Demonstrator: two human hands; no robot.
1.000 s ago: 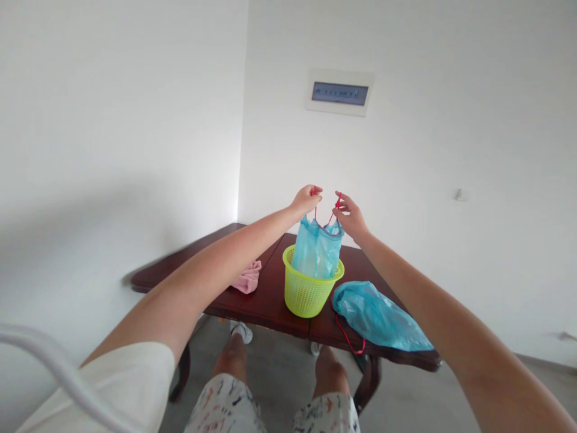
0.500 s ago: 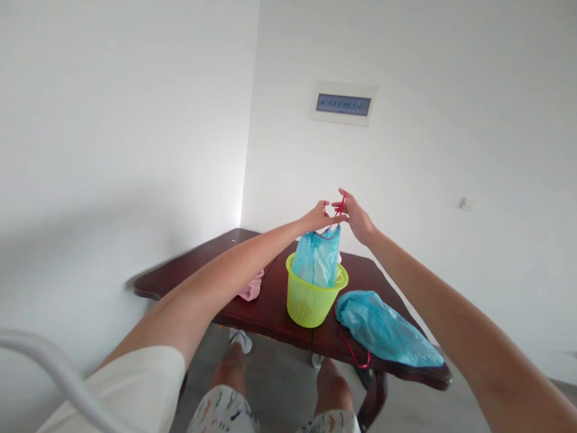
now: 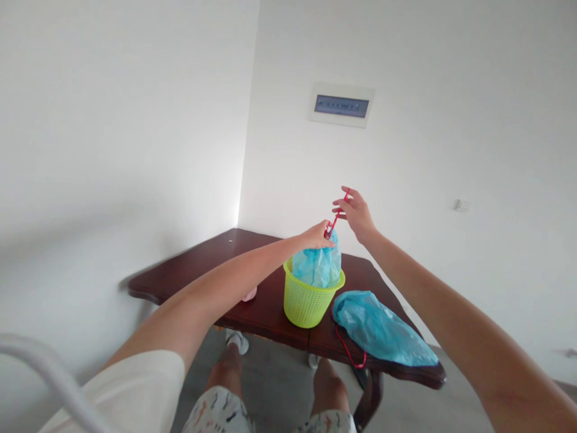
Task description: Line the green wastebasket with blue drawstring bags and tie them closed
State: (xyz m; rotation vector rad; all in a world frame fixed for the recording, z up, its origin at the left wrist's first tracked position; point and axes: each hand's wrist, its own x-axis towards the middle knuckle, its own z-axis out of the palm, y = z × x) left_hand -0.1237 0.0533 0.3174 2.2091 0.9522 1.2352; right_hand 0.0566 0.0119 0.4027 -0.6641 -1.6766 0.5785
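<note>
A blue plastic drawstring bag point(image 3: 318, 269) stands in a yellow-green mesh basket point(image 3: 307, 302), its neck gathered at the top. My left hand point(image 3: 316, 235) is closed at the bag's neck, where the drawstring comes out. Above and to the right, my right hand point(image 3: 354, 210) pulls up the red drawstring point(image 3: 338, 215), which runs taut between the two hands; some of its fingers are spread. On the table right of the basket lies a second blue drawstring bag point(image 3: 383, 328), its red cord hanging over the front edge.
The dark red wooden table point(image 3: 198, 264) stands against the white walls. A bit of pink cloth point(image 3: 249, 294) shows behind my left forearm. An electrical panel point(image 3: 341, 106) and a small switch point(image 3: 462, 205) are on the wall.
My left hand has moved down to the bag's neck while the right stays high. The bag's mouth has drawn together, and more red cord shows between the hands.
</note>
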